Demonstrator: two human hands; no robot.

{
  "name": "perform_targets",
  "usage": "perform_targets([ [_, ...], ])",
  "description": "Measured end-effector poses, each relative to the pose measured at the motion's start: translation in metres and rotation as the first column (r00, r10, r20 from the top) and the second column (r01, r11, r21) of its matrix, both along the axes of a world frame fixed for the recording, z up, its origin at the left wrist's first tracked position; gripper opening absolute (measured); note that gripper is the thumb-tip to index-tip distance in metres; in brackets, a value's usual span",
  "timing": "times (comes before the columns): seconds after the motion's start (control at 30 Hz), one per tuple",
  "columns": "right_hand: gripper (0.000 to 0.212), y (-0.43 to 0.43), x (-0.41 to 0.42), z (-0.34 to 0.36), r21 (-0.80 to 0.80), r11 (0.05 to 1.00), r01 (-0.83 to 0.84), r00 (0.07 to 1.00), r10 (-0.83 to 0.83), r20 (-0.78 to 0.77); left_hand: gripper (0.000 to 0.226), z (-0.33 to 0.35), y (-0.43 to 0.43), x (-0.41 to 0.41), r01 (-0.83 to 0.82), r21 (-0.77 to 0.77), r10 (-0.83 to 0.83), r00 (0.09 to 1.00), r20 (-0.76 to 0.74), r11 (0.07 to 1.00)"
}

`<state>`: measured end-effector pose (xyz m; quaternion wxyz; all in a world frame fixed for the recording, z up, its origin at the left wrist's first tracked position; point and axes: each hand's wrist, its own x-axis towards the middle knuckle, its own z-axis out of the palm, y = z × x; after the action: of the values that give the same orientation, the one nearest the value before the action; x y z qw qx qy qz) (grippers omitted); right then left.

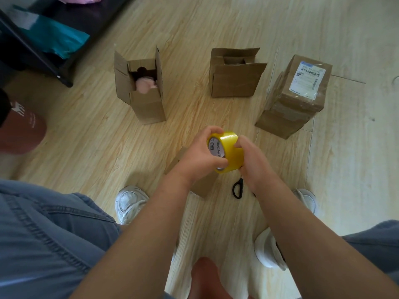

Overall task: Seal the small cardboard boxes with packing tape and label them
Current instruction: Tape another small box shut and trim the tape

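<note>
1. Left hand (200,157) grips the tape roll (229,152) from its left side, fingers curled over the top rim and thumb across the printed core.
2. Right hand (251,162) grips the same roll from the right, fingers curled onto the yellow outer face. The thumb is hidden.
3. The roll is held in the air above the floor (97,130), tilted, with the core opening facing left. The core print partly reads "IN CHINA".
4. Cannot tell whether a tape end is lifted.
5. Near box (204,187) stands on the floor under the left wrist and is mostly hidden by the arm, so its top cannot be seen.
6. Scissors (237,188) with black handles lie on the floor just right of the near box, blades hidden behind the right wrist.
7. Open box (146,106) is further out on the left, upright with its flaps up and a pink item (145,85) inside.
8. Middle box (234,83) is upright, its flaps loosely folded and the top gaping.
9. Stack (289,113) of taped boxes is on the right. The top one carries a white label (307,77) with barcodes.
10. All three are well apart from the hands.
11. Denim legs (43,234) show at the lower left and right, with white shoes (129,203) on the floor.
12. A dark rack (32,55) with a teal bag (58,39) is at the upper left, and a red-brown cylinder (21,130) is at the left edge.
</note>
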<state>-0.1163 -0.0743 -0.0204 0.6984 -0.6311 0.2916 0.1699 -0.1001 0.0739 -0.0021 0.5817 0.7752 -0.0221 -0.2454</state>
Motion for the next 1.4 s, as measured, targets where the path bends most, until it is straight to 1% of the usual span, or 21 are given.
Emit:
perform_targets([
  [0.1,0.063,0.002,0.0,0.003,-0.05,0.999,0.001,1.0,-0.001,-0.014,0.068,-0.004,0.003,-0.001,-0.032,-0.076,0.027,0.997,-0.066,0.997],
  [0.13,0.057,0.002,-0.001,0.005,-0.056,0.998,-0.014,1.0,0.014,-0.002,0.069,-0.004,0.004,-0.002,-0.071,-0.112,0.058,0.992,-0.116,0.991],
  [0.2,0.037,0.004,-0.004,0.009,-0.049,0.997,-0.054,0.998,0.056,0.037,0.084,-0.008,0.005,-0.001,-0.175,-0.154,0.139,0.965,-0.221,0.972],
  [0.23,0.029,0.004,-0.004,0.009,-0.044,0.997,-0.07,0.996,0.072,0.051,0.091,-0.01,0.005,-0.001,-0.22,-0.156,0.172,0.946,-0.273,0.963],
  [0.27,0.023,0.004,-0.005,0.007,-0.045,0.996,-0.08,0.994,0.083,0.066,0.091,-0.011,0.006,0.0,-0.251,-0.152,0.192,0.927,-0.323,0.956],
  [0.37,0.022,0.006,-0.005,0.008,-0.022,0.993,-0.114,0.99,0.115,0.084,0.063,-0.009,0.008,0.001,-0.283,-0.161,0.199,0.894,-0.403,0.946],
  [0.4,0.026,0.007,-0.004,0.007,-0.029,0.991,-0.128,0.988,0.13,0.084,0.063,-0.01,0.009,0.001,-0.31,-0.165,0.219,0.883,-0.415,0.936],
  [0.53,0.037,0.01,-0.002,0.01,-0.084,0.982,-0.169,0.98,0.177,0.091,0.075,-0.012,0.012,0.003,-0.346,-0.223,0.261,0.904,-0.339,0.911],
  [0.57,0.034,0.009,0.0,0.011,-0.101,0.98,-0.173,0.979,0.183,0.095,0.075,-0.011,0.013,0.004,-0.334,-0.236,0.255,0.916,-0.31,0.913],
  [0.63,0.017,0.006,0.005,0.012,-0.111,0.981,-0.158,0.977,0.171,0.126,0.076,-0.009,0.013,0.005,-0.271,-0.218,0.221,0.948,-0.228,0.937],
  [0.67,0.015,0.004,0.007,0.014,-0.112,0.983,-0.143,0.98,0.157,0.124,0.075,-0.006,0.012,0.005,-0.244,-0.201,0.206,0.96,-0.192,0.949],
  [0.7,0.018,0.004,0.008,0.016,-0.11,0.986,-0.129,0.984,0.141,0.106,0.074,-0.004,0.011,0.005,-0.229,-0.189,0.2,0.966,-0.165,0.955],
  [0.8,0.042,0.005,0.009,0.018,-0.097,0.991,-0.088,0.994,0.094,0.055,0.069,-0.001,0.009,0.005,-0.223,-0.194,0.203,0.972,-0.118,0.955],
  [0.83,0.045,0.005,0.008,0.018,-0.097,0.992,-0.079,0.996,0.083,0.043,0.068,0.0,0.009,0.005,-0.217,-0.197,0.2,0.974,-0.104,0.956],
  [0.9,0.044,0.005,0.007,0.018,-0.107,0.992,-0.06,0.997,0.064,0.034,0.066,0.002,0.007,0.003,-0.212,-0.204,0.197,0.976,-0.092,0.956],
  [0.97,0.037,0.005,0.007,0.019,-0.114,0.992,-0.059,0.996,0.066,0.057,0.064,0.001,0.006,0.002,-0.225,-0.205,0.209,0.973,-0.099,0.953],
  [1.07,0.022,0.007,0.008,0.021,-0.125,0.989,-0.081,0.984,0.1,0.15,0.067,-0.001,0.005,0.003,-0.276,-0.234,0.252,0.959,-0.129,0.932],
  [1.13,0.017,0.007,0.008,0.021,-0.134,0.986,-0.096,0.975,0.12,0.185,0.067,-0.001,0.004,0.004,-0.291,-0.253,0.264,0.955,-0.136,0.923],
  [1.23,0.018,0.006,0.008,0.018,-0.138,0.983,-0.125,0.97,0.15,0.192,0.068,-0.003,0.005,0.005,-0.288,-0.248,0.261,0.956,-0.137,0.925],
  [1.3,0.023,0.005,0.007,0.017,-0.133,0.982,-0.136,0.968,0.16,0.192,0.07,-0.002,0.007,0.006,-0.281,-0.245,0.251,0.957,-0.145,0.928],
  [1.4,0.031,0.007,0.006,0.02,-0.062,0.994,-0.092,0.985,0.1,0.14,0.071,0.001,0.009,0.006,-0.249,-0.233,0.223,0.966,-0.133,0.94],
])
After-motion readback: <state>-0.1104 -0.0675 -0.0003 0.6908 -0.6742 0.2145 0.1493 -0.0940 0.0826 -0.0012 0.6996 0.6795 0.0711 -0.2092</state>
